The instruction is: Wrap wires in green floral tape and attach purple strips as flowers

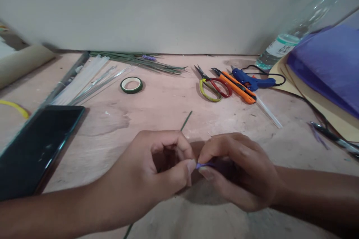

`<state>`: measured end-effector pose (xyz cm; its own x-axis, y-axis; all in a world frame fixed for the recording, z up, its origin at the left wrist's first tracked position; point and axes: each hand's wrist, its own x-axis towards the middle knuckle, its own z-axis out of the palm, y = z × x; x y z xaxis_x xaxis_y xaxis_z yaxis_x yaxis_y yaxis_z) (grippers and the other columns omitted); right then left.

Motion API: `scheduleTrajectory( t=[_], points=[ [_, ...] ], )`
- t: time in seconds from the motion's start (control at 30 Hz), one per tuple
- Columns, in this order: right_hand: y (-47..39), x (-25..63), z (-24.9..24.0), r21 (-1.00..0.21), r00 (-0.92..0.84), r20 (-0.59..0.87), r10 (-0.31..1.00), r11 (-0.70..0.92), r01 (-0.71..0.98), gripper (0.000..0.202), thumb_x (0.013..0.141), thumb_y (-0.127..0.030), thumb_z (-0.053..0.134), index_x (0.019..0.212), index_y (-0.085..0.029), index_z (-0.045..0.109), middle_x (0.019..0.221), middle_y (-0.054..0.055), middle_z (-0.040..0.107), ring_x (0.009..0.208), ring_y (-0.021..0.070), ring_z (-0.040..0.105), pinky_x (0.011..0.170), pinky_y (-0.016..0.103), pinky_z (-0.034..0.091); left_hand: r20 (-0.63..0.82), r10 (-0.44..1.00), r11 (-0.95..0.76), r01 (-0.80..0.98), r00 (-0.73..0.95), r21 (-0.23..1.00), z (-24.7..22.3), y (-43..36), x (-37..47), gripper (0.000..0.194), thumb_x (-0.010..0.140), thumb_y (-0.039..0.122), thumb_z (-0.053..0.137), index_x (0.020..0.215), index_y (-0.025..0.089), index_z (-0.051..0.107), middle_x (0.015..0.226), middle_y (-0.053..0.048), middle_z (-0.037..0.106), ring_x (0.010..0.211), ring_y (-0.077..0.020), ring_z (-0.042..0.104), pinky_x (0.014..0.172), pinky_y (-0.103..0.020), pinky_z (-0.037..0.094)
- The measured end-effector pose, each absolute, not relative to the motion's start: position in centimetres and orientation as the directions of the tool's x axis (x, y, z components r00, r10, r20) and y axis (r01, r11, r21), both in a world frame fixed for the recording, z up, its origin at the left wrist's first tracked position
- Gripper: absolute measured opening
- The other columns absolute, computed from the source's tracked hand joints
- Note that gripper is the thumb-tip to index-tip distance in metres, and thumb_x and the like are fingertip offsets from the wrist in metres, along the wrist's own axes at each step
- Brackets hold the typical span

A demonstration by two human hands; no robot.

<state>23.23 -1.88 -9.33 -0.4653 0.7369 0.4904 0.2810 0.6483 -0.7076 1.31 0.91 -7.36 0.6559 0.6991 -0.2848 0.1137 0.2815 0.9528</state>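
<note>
Thumb and fingertips of my left hand (162, 168) are closed in a pinch on one end of a small purple strip (202, 165), which looks like paper. My right hand (238, 168) pinches the same strip just to the right, the two sets of fingertips almost meeting. Most of the strip is hidden by the fingers. A thin green stem (186, 120) shows beyond my left hand and again below its wrist; whether it lies on the table or is held cannot be seen.
Across the back lie green stems (134, 59), green tape (131, 85), scissors (213, 86), an orange cutter (238, 87) and a blue glue gun (252, 80). At left are glue sticks (81, 78) and a phone (39, 145); at right, a bottle (286, 41), purple sheets (331, 63) and a pen (336, 140).
</note>
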Motion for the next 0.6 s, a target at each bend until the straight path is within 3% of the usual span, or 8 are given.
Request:
scheduleTrajectory(
  t=[0.3,0.43,0.53,0.6],
  points=[
    [-1.7,22.9,-10.4,-0.649,-0.453,0.568,0.687,0.713,0.267,0.016,0.089,-0.012,0.061,0.098,-0.024,0.056,0.071,-0.007,0.062,0.054,0.0089,0.047,0.056,0.022,0.041,-0.268,0.679,0.281,0.095,0.683,0.955,-8.1,0.8,1.2,0.02,0.094,0.03,0.07,0.079,0.018,0.063,0.067,0.002,0.064,0.062,-0.0105,0.054,0.058,-0.02,0.042],
    [-1.7,22.8,-10.5,-0.661,-0.412,0.58,0.703,0.702,0.266,0.017,0.089,-0.014,0.065,0.099,-0.025,0.057,0.074,-0.006,0.064,0.057,0.0087,0.053,0.058,0.021,0.044,-0.276,0.647,0.27,0.124,0.711,0.955,-7.9,0.9,1.2,0.023,0.096,0.036,0.069,0.084,0.018,0.061,0.07,0.003,0.061,0.061,-0.0095,0.05,0.056,-0.019,0.039],
    [-1.9,22.8,-9.5,-0.733,-0.389,0.519,0.761,0.63,0.256,0.016,0.091,-0.012,0.064,0.099,-0.024,0.058,0.073,-0.006,0.064,0.055,0.0073,0.053,0.054,0.018,0.043,-0.23,0.673,0.13,0.193,0.703,0.973,-7.5,1.4,1.1,0.023,0.099,0.039,0.065,0.087,0.019,0.063,0.071,0.005,0.059,0.06,-0.0101,0.049,0.055,-0.02,0.039],
    [-1.8,22.6,-8.7,-0.825,-0.378,0.4,0.835,0.508,0.249,0.012,0.093,-0.012,0.063,0.096,-0.023,0.058,0.067,-0.008,0.059,0.05,0.0064,0.048,0.048,0.017,0.037,-0.128,0.751,-0.091,0.294,0.648,0.951,-7.2,1.8,0.9,0.019,0.101,0.034,0.061,0.09,0.02,0.066,0.074,0.003,0.064,0.065,-0.0127,0.055,0.06,-0.023,0.043]
  ],
)
